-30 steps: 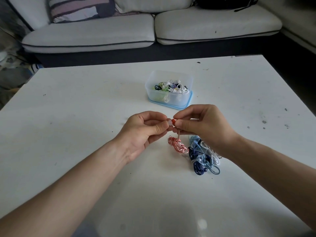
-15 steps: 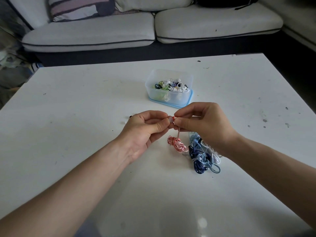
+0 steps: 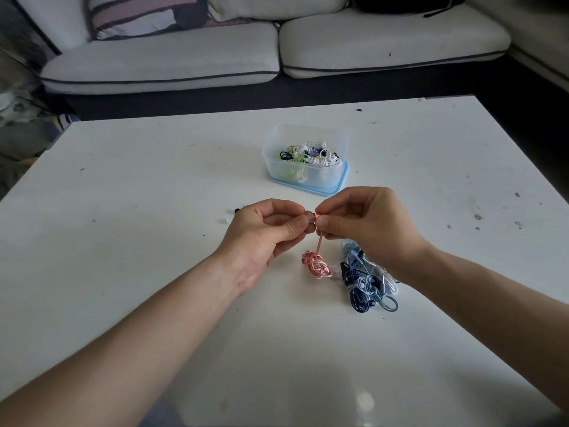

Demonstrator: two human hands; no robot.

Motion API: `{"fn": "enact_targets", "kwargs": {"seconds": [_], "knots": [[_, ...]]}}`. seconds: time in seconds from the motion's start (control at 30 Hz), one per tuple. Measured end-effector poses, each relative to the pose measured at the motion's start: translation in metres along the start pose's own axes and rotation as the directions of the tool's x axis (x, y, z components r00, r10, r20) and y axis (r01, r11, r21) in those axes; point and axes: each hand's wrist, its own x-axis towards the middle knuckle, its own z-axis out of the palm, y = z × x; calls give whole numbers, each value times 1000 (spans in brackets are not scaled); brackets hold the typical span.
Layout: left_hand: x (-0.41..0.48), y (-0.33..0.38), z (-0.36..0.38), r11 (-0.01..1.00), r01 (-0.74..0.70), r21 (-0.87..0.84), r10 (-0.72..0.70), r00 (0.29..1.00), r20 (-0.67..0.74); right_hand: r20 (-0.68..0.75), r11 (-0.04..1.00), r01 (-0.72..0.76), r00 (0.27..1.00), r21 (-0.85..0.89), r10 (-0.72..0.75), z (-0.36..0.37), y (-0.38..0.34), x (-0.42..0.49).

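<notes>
Above the white table [image 3: 154, 211], my left hand [image 3: 264, 238] and my right hand [image 3: 366, 229] meet fingertip to fingertip. My right hand pinches a small red earbud [image 3: 315, 214], and my left hand pinches a pale translucent tip [image 3: 309, 217] against it. A pink cable hangs from the earbud down to a pink bundle [image 3: 317, 264] lying on the table. To the right of it lies a pile of blue and white earphone cables [image 3: 368, 277], partly hidden by my right wrist.
A clear plastic box on a blue lid [image 3: 308, 177] holds several tangled earphones, just beyond my hands. Two tiny loose pieces [image 3: 229, 216] lie left of my left hand. A grey sofa [image 3: 184, 63] stands past the table's far edge.
Both hands stay together at the earbud and have shifted very slightly upward; the pink bundle and the blue pile have not moved.
</notes>
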Motion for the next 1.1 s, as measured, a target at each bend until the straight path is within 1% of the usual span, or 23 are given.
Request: {"fn": "enact_targets", "kwargs": {"seconds": [0.2, 0.43, 0.5, 0.6, 0.67, 0.73, 0.8, 0.97, 1.0, 1.07, 1.1], "knots": [[1, 3, -3, 999, 14, -43, -12, 999, 41, 54, 996, -40, 998, 80, 36, -4, -4, 2], [4, 0, -3, 1000, -1, -23, 2, 999, 46, 61, 997, -45, 997, 64, 41, -5, -3, 3], [5, -2, -4, 999, -23, 24, 22, 999, 44, 52, 998, -47, 998, 42, 44, -5, -3, 3], [8, -5, -7, 979, -66, 191, 61, 998, 30, 36, 997, -62, 998, 40, 60, -6, -2, 4], [10, -8, -9, 937, -69, 343, 65, 998, 23, 34, 991, -84, 996, 102, 81, -5, 0, 5], [12, -11, -9, 880, -35, 473, 26, 999, 25, 41, 978, -113, 993, 177, 108, -4, 2, 6], [13, -14, -8, 826, 11, 564, -43, 998, 43, 47, 964, -137, 990, 226, 130, -3, 4, 7], [9, -28, -8, 697, 7, 717, -144, 981, 130, 79, 923, -197, 980, 332, 181, -5, 3, 10], [10, -33, -8, 655, -21, 756, -128, 982, 139, 80, 914, -206, 978, 350, 190, -5, 2, 9], [11, -43, -7, 554, -117, 824, -54, 983, 176, 87, 894, -221, 975, 389, 204, -6, 0, 8], [12, -47, -5, 526, -160, 835, -11, 981, 195, 91, 884, -226, 974, 410, 206, -5, -1, 8]]}}
